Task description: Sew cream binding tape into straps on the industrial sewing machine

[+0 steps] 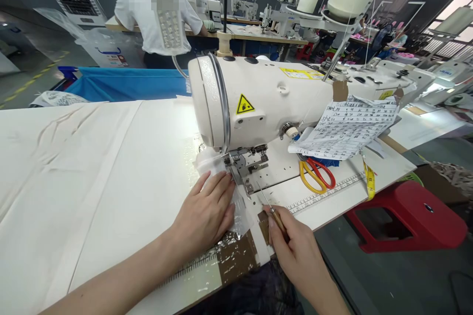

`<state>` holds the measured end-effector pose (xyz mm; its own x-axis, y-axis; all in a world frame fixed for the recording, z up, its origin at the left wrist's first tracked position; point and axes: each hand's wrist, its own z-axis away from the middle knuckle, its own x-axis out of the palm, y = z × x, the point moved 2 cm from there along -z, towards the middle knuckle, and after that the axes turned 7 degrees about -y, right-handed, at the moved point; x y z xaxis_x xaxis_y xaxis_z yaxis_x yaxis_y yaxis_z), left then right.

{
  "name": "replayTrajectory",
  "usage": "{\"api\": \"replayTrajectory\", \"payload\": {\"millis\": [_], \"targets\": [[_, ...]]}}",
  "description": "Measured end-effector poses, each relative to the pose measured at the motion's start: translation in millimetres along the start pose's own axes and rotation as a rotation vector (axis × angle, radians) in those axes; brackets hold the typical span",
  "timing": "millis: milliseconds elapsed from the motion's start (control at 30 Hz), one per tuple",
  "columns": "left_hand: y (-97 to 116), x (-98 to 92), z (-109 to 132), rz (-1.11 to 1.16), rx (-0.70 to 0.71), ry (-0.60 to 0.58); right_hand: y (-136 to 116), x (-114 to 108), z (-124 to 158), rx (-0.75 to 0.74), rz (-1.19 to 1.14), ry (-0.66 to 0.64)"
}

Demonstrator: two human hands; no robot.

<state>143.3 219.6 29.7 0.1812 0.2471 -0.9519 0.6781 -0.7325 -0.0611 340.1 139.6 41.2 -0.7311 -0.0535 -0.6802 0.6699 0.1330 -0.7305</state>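
Observation:
A white sewing machine (pixel 258 98) stands over the table, its presser foot and metal guides low at its left end. My left hand (pixel 207 209) lies flat, palm down, fingertips just in front of the needle area, on white fabric (pixel 242 214). A white strip (pixel 258 236) runs from the metal guide toward the table's front edge. My right hand (pixel 295 243) is closed round the wooden handle of a thin metal awl (pixel 272 210), whose tip points up and left toward the guide plate.
Scissors (pixel 314 174) with yellow and red handles, written paper sheets (pixel 343 128) and a yellow tape measure (pixel 369 179) lie right of the machine. White cloth (pixel 92 182) spreads left. A red stool (pixel 414 216) stands right. A person in white (pixel 144 15) sits beyond.

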Motion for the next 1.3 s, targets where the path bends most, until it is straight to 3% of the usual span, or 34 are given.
{"api": "replayTrajectory", "payload": {"millis": [1300], "targets": [[3.7,4.1,2.9,-0.031,0.015,-0.050,9.0,1.4,3.6,0.074,-0.144,-0.004]]}}
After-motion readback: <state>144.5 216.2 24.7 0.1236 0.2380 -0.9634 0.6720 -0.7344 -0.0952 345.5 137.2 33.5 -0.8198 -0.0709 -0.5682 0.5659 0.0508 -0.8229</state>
